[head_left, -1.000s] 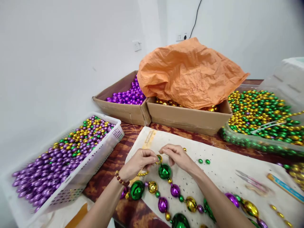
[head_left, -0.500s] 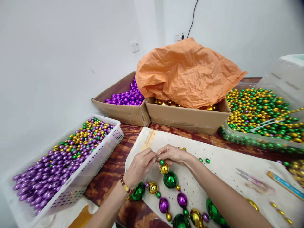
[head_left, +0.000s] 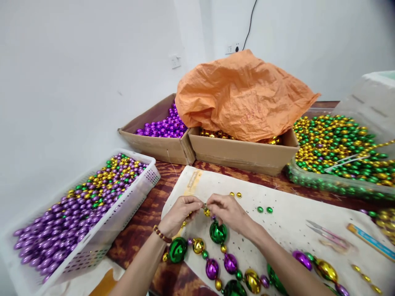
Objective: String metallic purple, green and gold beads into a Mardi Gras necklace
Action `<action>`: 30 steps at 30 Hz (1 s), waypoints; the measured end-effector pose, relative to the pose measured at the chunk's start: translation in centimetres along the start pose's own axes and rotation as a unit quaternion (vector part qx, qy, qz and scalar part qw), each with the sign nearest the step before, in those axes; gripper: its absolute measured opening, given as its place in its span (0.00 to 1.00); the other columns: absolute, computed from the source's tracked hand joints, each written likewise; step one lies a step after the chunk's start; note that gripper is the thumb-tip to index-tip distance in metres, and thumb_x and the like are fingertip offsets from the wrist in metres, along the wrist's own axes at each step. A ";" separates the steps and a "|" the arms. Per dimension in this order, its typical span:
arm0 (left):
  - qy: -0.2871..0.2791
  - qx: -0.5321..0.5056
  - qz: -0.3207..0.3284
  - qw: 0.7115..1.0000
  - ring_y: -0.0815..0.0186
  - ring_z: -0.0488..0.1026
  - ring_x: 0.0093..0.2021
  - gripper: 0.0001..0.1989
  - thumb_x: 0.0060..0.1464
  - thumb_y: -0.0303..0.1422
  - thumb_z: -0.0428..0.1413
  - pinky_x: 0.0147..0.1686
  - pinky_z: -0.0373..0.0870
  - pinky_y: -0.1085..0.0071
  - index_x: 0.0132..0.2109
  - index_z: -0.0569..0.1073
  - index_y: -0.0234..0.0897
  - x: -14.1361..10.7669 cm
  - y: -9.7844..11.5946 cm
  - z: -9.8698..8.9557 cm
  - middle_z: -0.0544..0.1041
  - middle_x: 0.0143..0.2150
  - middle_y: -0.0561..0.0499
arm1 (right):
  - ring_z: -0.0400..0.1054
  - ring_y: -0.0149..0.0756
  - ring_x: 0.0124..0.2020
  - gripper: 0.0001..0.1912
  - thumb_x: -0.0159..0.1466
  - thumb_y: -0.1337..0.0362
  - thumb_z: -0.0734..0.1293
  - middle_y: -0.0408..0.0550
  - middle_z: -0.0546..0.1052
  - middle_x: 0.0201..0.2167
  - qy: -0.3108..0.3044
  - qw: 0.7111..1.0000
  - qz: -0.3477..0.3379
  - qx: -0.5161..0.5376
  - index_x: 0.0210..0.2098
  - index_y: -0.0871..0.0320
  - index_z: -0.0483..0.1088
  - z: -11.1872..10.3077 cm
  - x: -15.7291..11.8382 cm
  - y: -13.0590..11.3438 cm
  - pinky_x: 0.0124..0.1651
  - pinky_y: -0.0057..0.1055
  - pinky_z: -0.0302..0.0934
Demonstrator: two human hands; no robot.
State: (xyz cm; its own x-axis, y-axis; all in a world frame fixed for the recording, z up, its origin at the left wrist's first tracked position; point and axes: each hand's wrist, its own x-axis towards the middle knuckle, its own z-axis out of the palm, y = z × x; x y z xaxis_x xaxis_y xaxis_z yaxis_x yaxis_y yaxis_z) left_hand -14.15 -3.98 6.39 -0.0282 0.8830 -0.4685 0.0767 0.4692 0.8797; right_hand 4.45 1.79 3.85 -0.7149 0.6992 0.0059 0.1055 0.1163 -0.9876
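Note:
My left hand (head_left: 184,211), with a beaded bracelet (head_left: 162,234) at its wrist, is closed in a pinch at the end of a bead strand; the thread between its fingertips is too small to make out. Close beside it, my right hand (head_left: 226,210) has its fingers curled on the same strand, just above a large green bead (head_left: 218,232). A small gold bead (head_left: 207,212) shows between the hands. Below hang or lie purple (head_left: 230,263), gold (head_left: 252,280) and green beads on the white cloth (head_left: 247,230). Another large green bead (head_left: 178,250) lies near my left wrist.
A white basket (head_left: 115,209) of mixed beads stands left. Behind are cardboard boxes (head_left: 243,154) under an orange sheet (head_left: 243,94). A clear tub (head_left: 342,181) of beads, pink-handled scissors (head_left: 328,234) and a blue-and-yellow cutter (head_left: 372,241) are at the right.
My right hand has turned and shifted slightly right and down, its fingers now lower over the strand. The large green bead has moved slightly left. More beads show beyond my right forearm.

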 end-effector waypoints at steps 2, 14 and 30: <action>-0.010 -0.047 0.000 0.999 0.76 0.54 0.19 0.12 0.47 0.37 0.61 0.19 0.43 0.76 0.32 0.74 0.31 0.0 -0.1 -0.1 0.64 0.21 0.57 | 0.68 0.29 0.27 0.08 0.63 0.67 0.63 0.41 0.75 0.28 -0.017 0.996 -0.053 -0.067 0.33 0.55 0.75 0.2 -1.1 -0.3 0.33 0.24 0.58; -0.021 0.256 0.227 0.939 0.68 0.67 0.30 0.08 0.56 0.33 0.54 0.33 0.61 0.73 0.33 0.77 0.36 -2.0 2.2 0.6 0.72 0.30 0.51 | 0.60 0.24 0.14 0.16 0.58 0.57 0.68 0.40 0.72 0.20 -0.103 0.982 0.075 0.138 0.41 0.60 0.76 -1.6 2.4 1.7 0.18 0.21 0.53; 0.114 0.171 0.302 0.931 0.64 0.71 0.35 0.11 0.58 0.35 0.54 0.37 0.65 0.71 0.41 0.80 0.38 -0.5 -0.5 0.9 0.75 0.35 0.47 | 0.63 0.25 0.17 0.12 0.61 0.55 0.64 0.39 0.70 0.22 -0.048 0.977 0.081 0.189 0.35 0.59 0.66 -0.9 2.9 1.9 0.19 0.20 0.52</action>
State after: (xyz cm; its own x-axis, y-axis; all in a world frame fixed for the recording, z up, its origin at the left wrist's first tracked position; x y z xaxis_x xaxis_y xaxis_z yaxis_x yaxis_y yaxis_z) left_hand -13.24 -4.64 6.10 -0.0842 0.9825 0.1662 0.4594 -0.1098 0.8814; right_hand 3.23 4.65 2.11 -0.7739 0.6150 -0.1513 -0.0284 -0.2723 -0.9618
